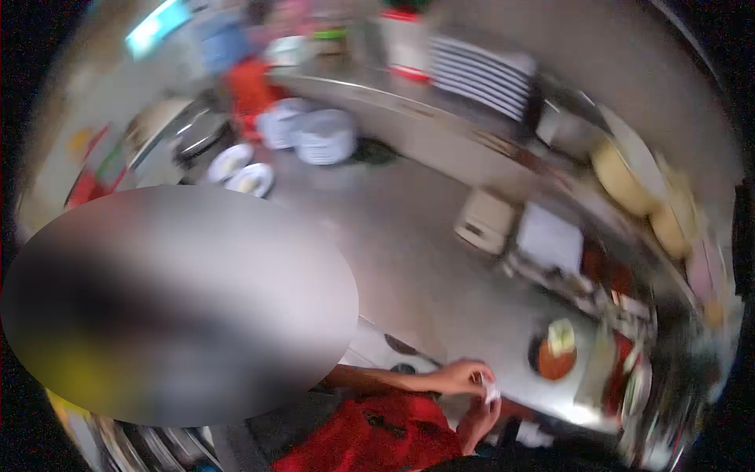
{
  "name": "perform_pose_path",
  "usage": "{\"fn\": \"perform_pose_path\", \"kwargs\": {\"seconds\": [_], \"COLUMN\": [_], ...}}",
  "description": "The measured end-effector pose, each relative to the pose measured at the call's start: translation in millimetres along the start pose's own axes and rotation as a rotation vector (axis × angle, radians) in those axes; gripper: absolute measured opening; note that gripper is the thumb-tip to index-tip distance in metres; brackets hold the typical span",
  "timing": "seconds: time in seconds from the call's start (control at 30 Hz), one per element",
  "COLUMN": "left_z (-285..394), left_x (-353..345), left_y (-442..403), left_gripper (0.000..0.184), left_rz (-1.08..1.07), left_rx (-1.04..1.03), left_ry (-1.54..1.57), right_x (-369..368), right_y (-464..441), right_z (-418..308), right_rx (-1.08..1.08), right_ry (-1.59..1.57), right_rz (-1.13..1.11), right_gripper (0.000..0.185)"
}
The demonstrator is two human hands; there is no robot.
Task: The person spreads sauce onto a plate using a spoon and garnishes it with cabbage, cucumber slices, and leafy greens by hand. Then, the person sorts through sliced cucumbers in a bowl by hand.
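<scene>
Near the bottom middle, my left hand (464, 377) reaches in from the left with its fingers closed around a small white thing (489, 389). Just below it, my right hand (481, 415) comes up from the apron and meets the same white thing at its fingertips. Motion blur hides what the white thing is; it may be a piece of paper or cloth. A red apron (377, 433) lies behind both hands. To the right on the counter (393, 236) is a round orange-red thing (557, 360) with a pale yellow-green block (561, 337) against it.
Stacked white plates (326, 138) stand at the counter's far end, near two small dishes (250, 181). A beige box (485, 220) and a white flat-topped container (550, 236) line the wall side. Yellow bowls (625, 177) sit on the shelf. A blurred oval covers the left.
</scene>
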State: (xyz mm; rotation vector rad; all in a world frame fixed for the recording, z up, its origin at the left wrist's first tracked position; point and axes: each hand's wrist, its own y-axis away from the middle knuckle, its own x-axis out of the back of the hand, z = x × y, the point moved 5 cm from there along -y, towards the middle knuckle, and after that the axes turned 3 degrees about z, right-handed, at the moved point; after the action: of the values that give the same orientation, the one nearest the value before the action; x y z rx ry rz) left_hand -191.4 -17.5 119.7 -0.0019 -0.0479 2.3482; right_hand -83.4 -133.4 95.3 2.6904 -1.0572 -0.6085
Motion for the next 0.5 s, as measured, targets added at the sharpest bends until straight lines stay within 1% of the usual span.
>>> {"fn": "perform_pose_path", "kwargs": {"seconds": [0.03, 0.07, 0.13, 0.17, 0.23, 0.27, 0.33, 0.37, 0.4, 0.47, 0.5], "left_z": [-0.9, 9.6, 9.9, 8.4, 1.4, -0.3, 4.0, 2.0, 7.6, 9.9, 11.8], "left_x": [3.7, 11.4, 22.2, 28.8, 40.2, 39.7, 42.8, 41.7, 40.1, 39.2, 35.2], "left_y": [6.8, 14.7, 29.6, 36.7, 47.0, 55.3, 68.0, 72.4, 76.2, 84.8, 87.7], "left_gripper": [0.036, 0.035, 0.034, 0.034, 0.033, 0.033, 0.028, 0.028, 0.028, 0.026, 0.024], "left_rz": [0.037, 0.077, 0.157, 0.202, 0.277, 0.307, 0.529, 0.597, 0.618, 0.743, 0.84], "left_rx": [0.008, -0.094, -0.128, -0.132, -0.084, -0.091, -0.176, -0.108, -0.113, 0.021, -0.031], "left_ry": [0.072, -0.066, -0.131, -0.143, -0.152, -0.163, -0.188, -0.128, -0.136, -0.049, -0.084], "right_x": [-6.1, -16.0, 0.4, -10.7, -35.6, -42.8, -57.2, -65.9, -75.9, -83.6, -83.8], "right_y": [-7.3, -9.2, -43.0, -47.7, -50.4, -47.0, -43.8, -41.2, -38.2, -37.0, -40.1], "right_z": [0.0, 3.7, 39.2, 41.8, 41.5, 40.6, 33.6, 31.7, 28.2, 24.1, 24.8], "right_rx": [0.087, -0.081, -0.246, -0.257, -0.257, -0.256, -0.161, -0.159, -0.138, -0.099, 0.014], "right_ry": [0.082, -0.026, -0.068, -0.057, 0.105, 0.11, 0.191, 0.192, 0.196, 0.203, 0.279], "right_rz": [-0.154, -0.137, -0.344, -0.387, -0.445, -0.477, -0.613, -0.639, -0.633, -0.613, -0.679], "right_gripper": [0.025, 0.026, 0.025, 0.025, 0.023, 0.023, 0.028, 0.028, 0.026, 0.022, 0.026]}}
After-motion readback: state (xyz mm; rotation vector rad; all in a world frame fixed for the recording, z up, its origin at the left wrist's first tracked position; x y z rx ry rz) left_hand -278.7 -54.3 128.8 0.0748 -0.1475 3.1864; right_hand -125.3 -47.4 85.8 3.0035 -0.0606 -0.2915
